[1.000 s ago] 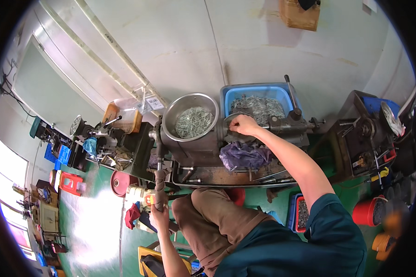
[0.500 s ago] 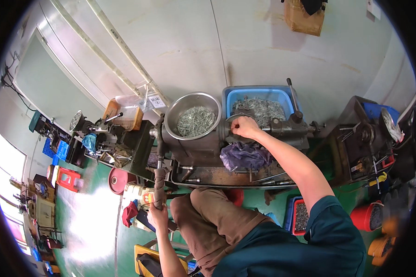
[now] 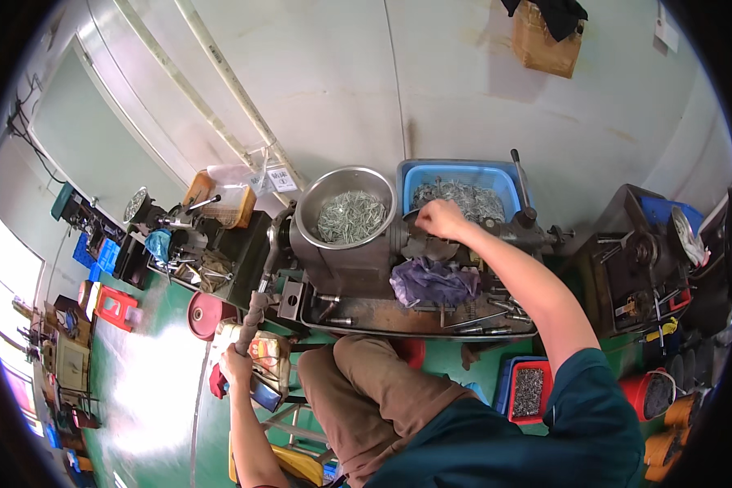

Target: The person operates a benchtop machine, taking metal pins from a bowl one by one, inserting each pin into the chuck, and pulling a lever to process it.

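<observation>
My left hand (image 3: 236, 365) is wrapped round the cloth-bound end of a long lever (image 3: 254, 320) on the left side of a bench machine (image 3: 339, 272). My right hand (image 3: 442, 218) is raised at the round work head of the machine, fingertips pinched together; whatever they hold is too small or hidden to tell. Just left of it, a round steel bowl (image 3: 305, 224) of small silvery metal pins sits on the machine. Behind my right hand stands a blue tub (image 3: 508, 191) with more such pieces. A crumpled purple rag (image 3: 435, 282) lies below the work head.
A metal tray (image 3: 374, 329) under the machine holds tools and rods. An upright black-knobbed lever (image 3: 519, 175) rises at right. On the floor sit a red bin (image 3: 531, 419) of small parts and a red bucket (image 3: 655, 394). Similar machines (image 3: 644, 252) stand on both sides.
My left hand has swung the wrapped lever outward to the left. My right hand has lifted slightly from the work head, fingers still pinched. The whole view has shifted a little.
</observation>
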The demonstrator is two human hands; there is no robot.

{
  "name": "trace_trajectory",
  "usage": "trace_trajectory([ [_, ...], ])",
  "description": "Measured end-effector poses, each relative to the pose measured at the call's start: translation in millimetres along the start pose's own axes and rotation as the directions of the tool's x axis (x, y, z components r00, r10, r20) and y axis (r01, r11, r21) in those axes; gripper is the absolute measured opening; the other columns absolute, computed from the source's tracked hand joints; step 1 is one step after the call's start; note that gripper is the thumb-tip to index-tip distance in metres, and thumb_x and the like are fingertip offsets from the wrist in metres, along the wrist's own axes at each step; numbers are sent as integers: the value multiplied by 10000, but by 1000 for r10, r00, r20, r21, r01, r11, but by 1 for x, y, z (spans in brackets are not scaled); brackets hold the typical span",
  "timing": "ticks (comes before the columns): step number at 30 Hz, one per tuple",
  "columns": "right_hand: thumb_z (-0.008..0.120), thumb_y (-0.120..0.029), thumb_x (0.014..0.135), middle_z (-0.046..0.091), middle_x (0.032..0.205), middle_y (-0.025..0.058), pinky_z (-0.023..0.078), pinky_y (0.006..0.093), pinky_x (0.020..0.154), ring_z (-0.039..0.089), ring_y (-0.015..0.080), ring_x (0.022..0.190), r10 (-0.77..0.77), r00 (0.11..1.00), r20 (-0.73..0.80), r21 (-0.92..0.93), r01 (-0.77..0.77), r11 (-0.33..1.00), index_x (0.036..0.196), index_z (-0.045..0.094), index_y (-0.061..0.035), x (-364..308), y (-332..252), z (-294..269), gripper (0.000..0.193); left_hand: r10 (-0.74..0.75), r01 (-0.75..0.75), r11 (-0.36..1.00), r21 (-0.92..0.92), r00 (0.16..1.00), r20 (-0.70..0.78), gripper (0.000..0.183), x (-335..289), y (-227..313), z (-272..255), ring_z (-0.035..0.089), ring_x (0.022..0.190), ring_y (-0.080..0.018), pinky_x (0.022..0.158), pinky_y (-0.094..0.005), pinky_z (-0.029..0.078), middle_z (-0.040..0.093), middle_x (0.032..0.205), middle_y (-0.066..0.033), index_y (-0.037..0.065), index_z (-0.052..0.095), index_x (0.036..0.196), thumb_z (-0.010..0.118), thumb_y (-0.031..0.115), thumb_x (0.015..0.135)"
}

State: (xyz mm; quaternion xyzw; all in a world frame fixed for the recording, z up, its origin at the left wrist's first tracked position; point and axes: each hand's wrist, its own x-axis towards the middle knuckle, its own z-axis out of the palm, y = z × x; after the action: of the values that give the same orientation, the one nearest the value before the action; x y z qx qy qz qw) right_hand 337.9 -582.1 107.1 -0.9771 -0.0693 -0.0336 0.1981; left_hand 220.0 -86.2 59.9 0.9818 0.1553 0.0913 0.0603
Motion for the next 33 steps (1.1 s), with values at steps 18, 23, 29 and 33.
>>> trace_trajectory([
  [18,397,-427,806,461,1129,89,187,477,951,281,248,1180,431,806,-406,-318,-567,760,929,547,-57,-132,177,-107,418,-14,14,999,-29,1000,-3,181,-2,-4,7,543,715,-338,640,-409,433,567,732,-178,39,543,778,567,146,633],
  [23,478,-440,762,554,901,143,358,432,772,488,298,928,401,827,-393,-350,-538,767,739,554,-29,-197,173,-119,418,23,-24,999,-40,999,-39,128,-6,0,4,550,671,-331,600,-410,437,568,691,-166,56,547,724,565,143,631],
  [29,523,-438,730,518,561,194,403,427,549,508,380,581,334,844,-421,-349,-490,799,566,523,5,-218,157,-118,472,-22,21,998,-54,1000,-20,135,-7,2,3,552,663,-337,600,-412,438,571,679,-164,56,546,722,574,145,624],
  [33,517,-439,735,515,566,212,398,437,556,510,380,595,358,832,-424,-340,-513,788,565,525,9,-221,150,-114,479,-10,9,998,-63,1000,-18,149,-7,2,2,552,668,-335,601,-410,438,571,682,-165,58,545,733,583,146,619],
])
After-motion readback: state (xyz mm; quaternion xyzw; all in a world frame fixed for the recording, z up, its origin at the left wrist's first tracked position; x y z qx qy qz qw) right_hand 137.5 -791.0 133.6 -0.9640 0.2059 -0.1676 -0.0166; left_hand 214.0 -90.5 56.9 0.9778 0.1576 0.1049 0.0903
